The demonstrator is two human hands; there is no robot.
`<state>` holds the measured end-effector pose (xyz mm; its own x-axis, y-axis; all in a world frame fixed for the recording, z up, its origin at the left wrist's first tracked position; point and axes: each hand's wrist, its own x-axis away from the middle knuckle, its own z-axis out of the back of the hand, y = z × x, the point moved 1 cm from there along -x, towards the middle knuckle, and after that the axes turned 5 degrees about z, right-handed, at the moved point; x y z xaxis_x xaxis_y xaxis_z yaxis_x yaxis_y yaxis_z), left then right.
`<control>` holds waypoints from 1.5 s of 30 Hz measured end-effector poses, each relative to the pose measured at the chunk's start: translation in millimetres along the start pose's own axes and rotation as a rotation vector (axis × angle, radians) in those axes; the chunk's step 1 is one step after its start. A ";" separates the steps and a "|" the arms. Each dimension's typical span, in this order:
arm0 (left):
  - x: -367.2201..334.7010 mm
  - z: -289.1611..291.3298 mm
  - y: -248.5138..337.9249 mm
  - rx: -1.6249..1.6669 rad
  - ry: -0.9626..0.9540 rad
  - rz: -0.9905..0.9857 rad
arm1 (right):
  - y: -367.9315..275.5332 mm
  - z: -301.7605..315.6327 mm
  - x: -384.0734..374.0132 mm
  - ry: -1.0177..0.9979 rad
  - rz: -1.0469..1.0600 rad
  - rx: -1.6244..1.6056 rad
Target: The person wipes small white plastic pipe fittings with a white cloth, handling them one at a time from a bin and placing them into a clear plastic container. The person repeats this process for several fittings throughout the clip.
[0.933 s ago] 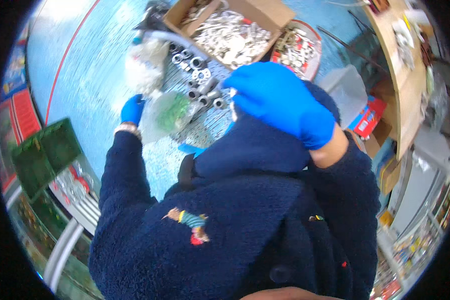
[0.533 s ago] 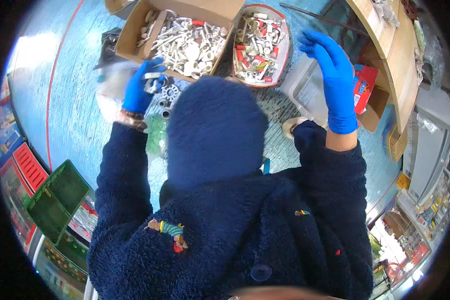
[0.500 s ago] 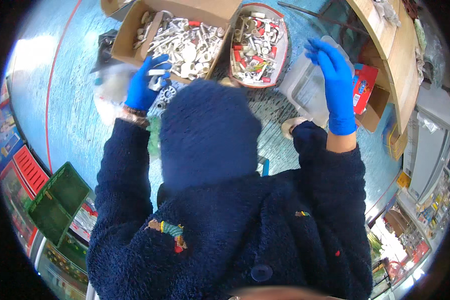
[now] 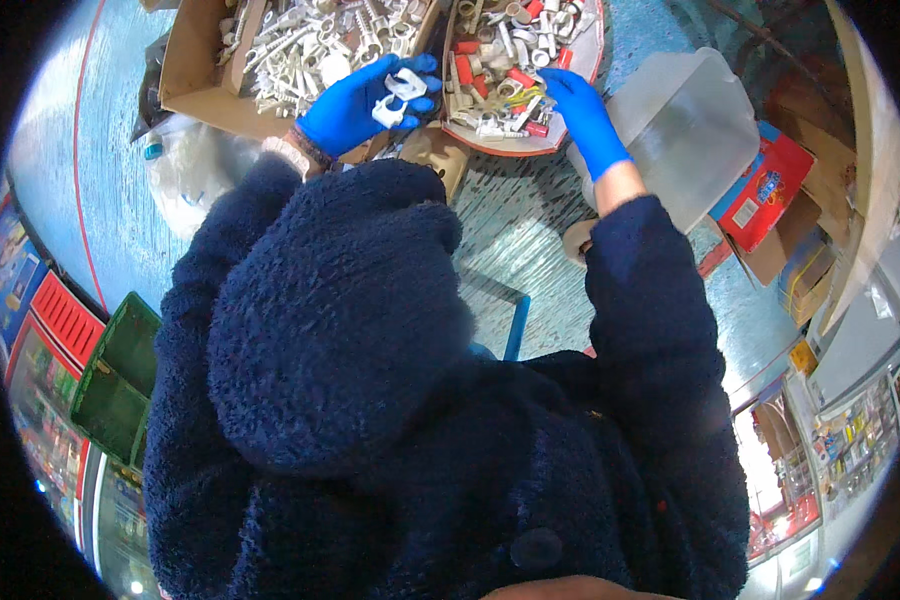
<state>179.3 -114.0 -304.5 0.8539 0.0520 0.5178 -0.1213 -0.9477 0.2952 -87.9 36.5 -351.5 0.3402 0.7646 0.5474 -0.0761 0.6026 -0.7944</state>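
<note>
My left hand (image 4: 355,108), in a blue glove, is closed around white plastic pipe clips (image 4: 400,98) beside the near right corner of a cardboard box (image 4: 192,62). White plastic fittings (image 4: 320,50) fill much of that box. Over the right part of a rounded, red-edged container (image 4: 582,52), my gloved right hand (image 4: 582,112) has its fingertips pinched among the pieces. What they grip, if anything, is too small to make out. That container holds mixed white and red plastic pieces (image 4: 515,75), with some yellow-green ones.
A translucent plastic tub (image 4: 685,130) stands right of my right hand, with a red and blue carton (image 4: 765,185) beyond it. A clear plastic bag (image 4: 195,165) lies left of my left wrist. My dark fuzzy clothing (image 4: 340,320) hides much of the middle; a green crate (image 4: 120,375) is at left.
My left hand has moved right, from beside the box toward the rounded container, still holding white plastic. My right hand has come left from above the tub to the pieces, its fingers now drawn together.
</note>
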 end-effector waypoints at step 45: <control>6.6 -0.6 -21.6 0.291 0.031 0.073 | -37.8 -40.7 16.8 -0.456 -0.238 -1.507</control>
<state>187.2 -92.9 -306.9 0.8320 -0.0143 0.5546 -0.0277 -0.9995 0.0158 -41.2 17.3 -323.0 -0.1100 0.8582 0.5013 0.9860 0.1577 -0.0535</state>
